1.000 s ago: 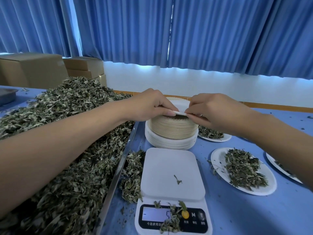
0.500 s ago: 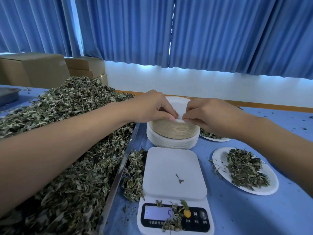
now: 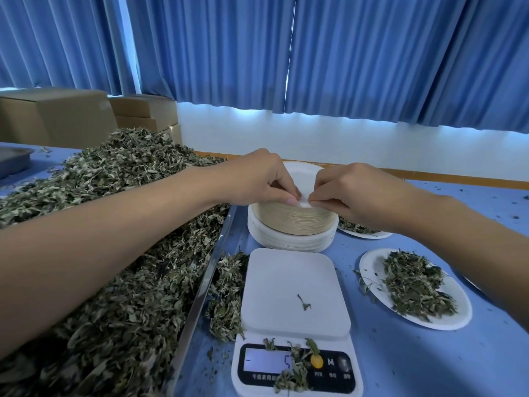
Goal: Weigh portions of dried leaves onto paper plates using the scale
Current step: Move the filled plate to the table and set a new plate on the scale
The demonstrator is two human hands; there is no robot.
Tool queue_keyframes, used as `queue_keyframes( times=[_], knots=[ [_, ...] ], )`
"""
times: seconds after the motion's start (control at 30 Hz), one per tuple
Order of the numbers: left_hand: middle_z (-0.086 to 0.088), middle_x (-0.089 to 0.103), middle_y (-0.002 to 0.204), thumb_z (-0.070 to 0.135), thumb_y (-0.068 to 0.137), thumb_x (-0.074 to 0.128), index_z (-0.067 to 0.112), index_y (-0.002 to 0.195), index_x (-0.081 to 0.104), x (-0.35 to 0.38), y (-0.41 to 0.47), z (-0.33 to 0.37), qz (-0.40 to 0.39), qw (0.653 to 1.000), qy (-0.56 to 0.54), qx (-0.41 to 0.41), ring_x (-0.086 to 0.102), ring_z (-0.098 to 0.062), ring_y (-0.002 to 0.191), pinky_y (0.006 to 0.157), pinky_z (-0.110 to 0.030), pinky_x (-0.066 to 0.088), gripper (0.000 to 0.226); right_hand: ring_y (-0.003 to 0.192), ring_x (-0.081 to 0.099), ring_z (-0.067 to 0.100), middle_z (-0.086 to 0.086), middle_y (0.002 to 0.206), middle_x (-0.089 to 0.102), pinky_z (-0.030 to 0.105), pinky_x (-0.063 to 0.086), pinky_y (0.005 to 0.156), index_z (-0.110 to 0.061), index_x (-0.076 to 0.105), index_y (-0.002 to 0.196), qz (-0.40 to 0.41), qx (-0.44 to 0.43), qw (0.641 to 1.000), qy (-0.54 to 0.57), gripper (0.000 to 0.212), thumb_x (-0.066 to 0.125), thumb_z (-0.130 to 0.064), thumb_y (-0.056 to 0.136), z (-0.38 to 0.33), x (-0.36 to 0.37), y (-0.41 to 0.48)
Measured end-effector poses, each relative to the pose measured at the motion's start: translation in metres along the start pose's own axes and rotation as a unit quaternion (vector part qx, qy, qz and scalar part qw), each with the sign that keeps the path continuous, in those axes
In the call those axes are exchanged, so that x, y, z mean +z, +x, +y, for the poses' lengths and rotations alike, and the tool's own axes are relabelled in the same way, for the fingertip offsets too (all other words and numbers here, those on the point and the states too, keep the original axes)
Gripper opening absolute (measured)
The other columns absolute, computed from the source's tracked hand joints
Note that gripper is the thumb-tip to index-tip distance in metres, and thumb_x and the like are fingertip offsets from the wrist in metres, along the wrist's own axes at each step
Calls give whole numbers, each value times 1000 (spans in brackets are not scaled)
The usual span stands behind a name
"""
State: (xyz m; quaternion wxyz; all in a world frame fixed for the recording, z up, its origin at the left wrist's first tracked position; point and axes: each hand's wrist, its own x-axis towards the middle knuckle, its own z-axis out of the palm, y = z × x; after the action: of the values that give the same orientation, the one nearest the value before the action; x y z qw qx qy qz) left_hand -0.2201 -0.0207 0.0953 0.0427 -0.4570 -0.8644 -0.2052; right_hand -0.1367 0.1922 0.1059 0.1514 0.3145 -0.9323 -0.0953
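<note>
Paper plates (image 3: 292, 223), left hand (image 3: 257, 179), right hand (image 3: 357, 193) pinching, one scale (image 3: 294, 282), perhaps three portions (image 3: 415, 285)

White square digital scale (image 3: 294, 293) front centre on blue table (image 3: 415, 362); stack of round paper plates (image 3: 292, 224) just behind it; long metal tray (image 3: 206, 285) at left, heaped with dried green leaves (image 3: 114, 253); round white paper plate with leaf portion (image 3: 372, 265) right of scale, another portioned plate (image 3: 369, 235) behind that; left hand (image 3: 257, 179) and right hand (image 3: 352, 193) pinch top plate (image 3: 303, 174) of stack; brown cardboard boxes (image 3: 57, 116) far left, behind tray.

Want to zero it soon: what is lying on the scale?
Only one small leaf scrap lies on the scale platform. More scraps cover part of the display, so the reading is partly hidden.
</note>
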Motion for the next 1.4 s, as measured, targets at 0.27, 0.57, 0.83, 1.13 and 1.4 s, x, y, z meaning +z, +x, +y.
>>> queue_keyframes(
  times=[0.27,0.57,0.83,1.13,1.4],
  knots=[
    [11,74,115,28,94,71,22,113,78,-3,0,2,-23,999,29,15,67,-7,111,97,-38,52,22,87,61,20,-4,98,63,40,50,76,-16,77,102,-1,3,1000,9,33,49,-33,106,0,-1,-1],
    [-12,66,80,24,100,47,9,76,62,1,3,6,-43,964,239,108,53,-21,67,69,-45,48,32,85,59,21,-1,95,62,39,47,75,-13,77,97,3,7,1000,8,34,49,-31,106,-1,1,0],
    [1,70,83,31,103,51,15,88,72,-3,4,14,-68,965,225,116,57,-20,75,74,-40,47,30,87,59,20,-2,97,64,40,48,77,-17,77,101,-6,17,1000,9,35,47,-34,105,-4,-1,1],
    [4,76,102,23,101,59,17,104,77,-4,-1,13,-71,980,163,85,65,-22,93,84,-39,49,19,86,59,20,-4,96,62,41,49,77,-17,77,100,-22,28,999,7,33,50,-35,105,-5,-3,3],
    [-4,75,100,24,100,59,15,102,76,-6,0,12,-76,980,164,79,65,-27,92,81,-42,49,20,87,58,21,-3,96,61,41,48,77,-18,76,103,-29,24,999,-2,33,49,-37,106,-5,-6,4]
  ],
)
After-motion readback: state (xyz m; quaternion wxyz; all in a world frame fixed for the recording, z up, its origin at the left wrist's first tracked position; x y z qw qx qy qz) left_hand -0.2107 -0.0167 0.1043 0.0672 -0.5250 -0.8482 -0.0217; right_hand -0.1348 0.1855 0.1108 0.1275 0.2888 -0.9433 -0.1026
